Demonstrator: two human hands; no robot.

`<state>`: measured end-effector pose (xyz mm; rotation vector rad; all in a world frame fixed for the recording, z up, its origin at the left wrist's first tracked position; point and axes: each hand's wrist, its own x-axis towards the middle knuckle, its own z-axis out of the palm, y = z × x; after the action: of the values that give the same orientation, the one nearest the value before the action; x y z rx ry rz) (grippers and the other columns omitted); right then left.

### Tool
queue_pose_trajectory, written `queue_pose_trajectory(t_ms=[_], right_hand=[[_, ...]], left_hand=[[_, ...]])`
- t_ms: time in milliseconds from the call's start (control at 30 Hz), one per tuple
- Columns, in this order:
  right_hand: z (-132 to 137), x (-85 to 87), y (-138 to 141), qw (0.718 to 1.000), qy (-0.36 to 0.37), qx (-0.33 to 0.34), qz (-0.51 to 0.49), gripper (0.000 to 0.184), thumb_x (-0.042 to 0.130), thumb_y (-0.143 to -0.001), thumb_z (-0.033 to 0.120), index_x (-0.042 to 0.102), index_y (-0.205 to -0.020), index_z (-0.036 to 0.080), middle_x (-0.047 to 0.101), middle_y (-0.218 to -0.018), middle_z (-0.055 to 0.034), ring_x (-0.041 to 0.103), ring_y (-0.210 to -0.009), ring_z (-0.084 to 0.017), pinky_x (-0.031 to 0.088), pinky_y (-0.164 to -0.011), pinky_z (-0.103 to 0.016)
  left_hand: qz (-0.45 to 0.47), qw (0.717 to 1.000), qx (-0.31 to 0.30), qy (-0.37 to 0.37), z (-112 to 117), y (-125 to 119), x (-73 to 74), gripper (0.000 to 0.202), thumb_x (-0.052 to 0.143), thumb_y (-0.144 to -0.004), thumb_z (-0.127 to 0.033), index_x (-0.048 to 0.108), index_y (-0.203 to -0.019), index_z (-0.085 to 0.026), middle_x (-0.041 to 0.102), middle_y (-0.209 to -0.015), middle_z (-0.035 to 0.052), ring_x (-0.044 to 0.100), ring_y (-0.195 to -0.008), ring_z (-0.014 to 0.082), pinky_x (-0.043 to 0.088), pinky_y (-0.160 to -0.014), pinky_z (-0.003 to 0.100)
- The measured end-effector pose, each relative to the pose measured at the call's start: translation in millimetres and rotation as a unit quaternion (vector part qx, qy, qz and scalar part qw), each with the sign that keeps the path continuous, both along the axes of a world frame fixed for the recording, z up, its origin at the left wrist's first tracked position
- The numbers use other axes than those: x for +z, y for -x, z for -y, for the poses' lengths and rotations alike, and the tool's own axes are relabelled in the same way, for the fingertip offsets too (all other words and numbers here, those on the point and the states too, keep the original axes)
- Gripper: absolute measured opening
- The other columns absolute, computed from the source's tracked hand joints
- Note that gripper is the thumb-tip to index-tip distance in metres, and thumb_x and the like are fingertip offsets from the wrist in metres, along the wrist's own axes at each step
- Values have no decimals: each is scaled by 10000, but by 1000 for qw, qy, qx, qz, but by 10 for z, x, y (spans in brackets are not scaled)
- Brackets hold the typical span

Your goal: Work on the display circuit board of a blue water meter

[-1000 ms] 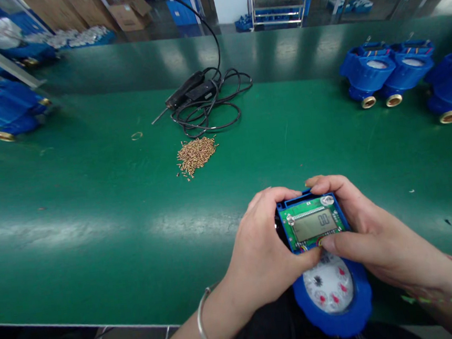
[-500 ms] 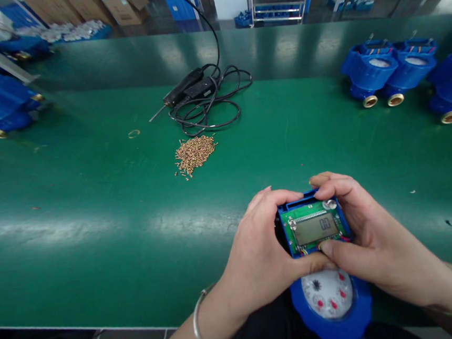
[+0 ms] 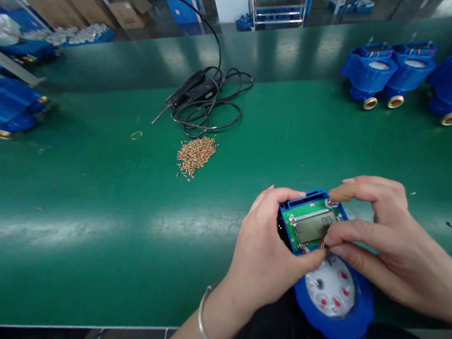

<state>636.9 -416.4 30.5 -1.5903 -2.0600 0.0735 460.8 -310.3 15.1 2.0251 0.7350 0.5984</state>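
A blue water meter is at the bench's near edge, its round dial with red pointers facing up. Above the dial, its uncovered housing shows a green circuit board with a grey display. My left hand is closed around the housing's left side, thumb across its lower edge. At the board's lower edge, the thumb and index finger of my right hand pinch thin coloured wires. Another right finger touches the board's upper right corner. The fingertips partly hide the wires.
A pile of small brass-coloured screws lies mid-bench. Behind it is a black electric screwdriver with a coiled cable. More blue meters stand at the right, and others at the left.
My right hand has shifted from gripping the housing's right side to pinching at the wires, its fingers now bent over the board. The left hand keeps its hold on the meter.
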Motion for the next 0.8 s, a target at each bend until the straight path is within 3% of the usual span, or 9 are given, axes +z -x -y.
queue_pose_trajectory(t_ms=[200,367,567,667,800], right_hand=[[69,-11,122,997,-59,-37,40,230,509,-885,72,584,-1036,230,485,-1168,-70,412,-1104,-280,299,-933,-496],[67,-26,146,996,-51,-55,43,174,519,-909,127,601,-1000,250,497,-1121,-47,424,-1069,-260,262,-943,-499],[21,-39,137,993,33,-76,-89,61,567,-900,205,607,-924,245,433,-1145,-49,398,-1111,-240,332,-877,-421],[25,-40,151,991,-18,-74,-107,87,574,-876,145,595,-914,220,438,-1110,-56,417,-1081,-223,363,-855,-392],[42,-74,125,994,-95,-36,-38,115,567,-875,106,598,-939,196,454,-1060,-69,424,-1059,-237,368,-865,-412]], left_hand=[[1,1000,3,-18,14,-29,-1,556,784,-654,-272,483,-1121,-257,664,-1102,-4,633,-1023,198,391,-1059,421],[8,1000,7,-24,21,-21,-8,564,793,-640,-264,488,-1114,-250,667,-1098,0,641,-1017,201,316,-1125,448],[-3,1000,17,11,16,10,16,582,810,-621,-243,498,-1112,-257,652,-1092,9,636,-1016,207,471,-941,401],[2,999,21,33,11,4,45,576,817,-609,-248,507,-1094,-254,650,-1084,8,641,-1005,216,506,-869,395],[0,998,31,54,3,-8,66,570,823,-604,-295,516,-1081,-249,659,-1073,7,650,-982,226,513,-854,418]])
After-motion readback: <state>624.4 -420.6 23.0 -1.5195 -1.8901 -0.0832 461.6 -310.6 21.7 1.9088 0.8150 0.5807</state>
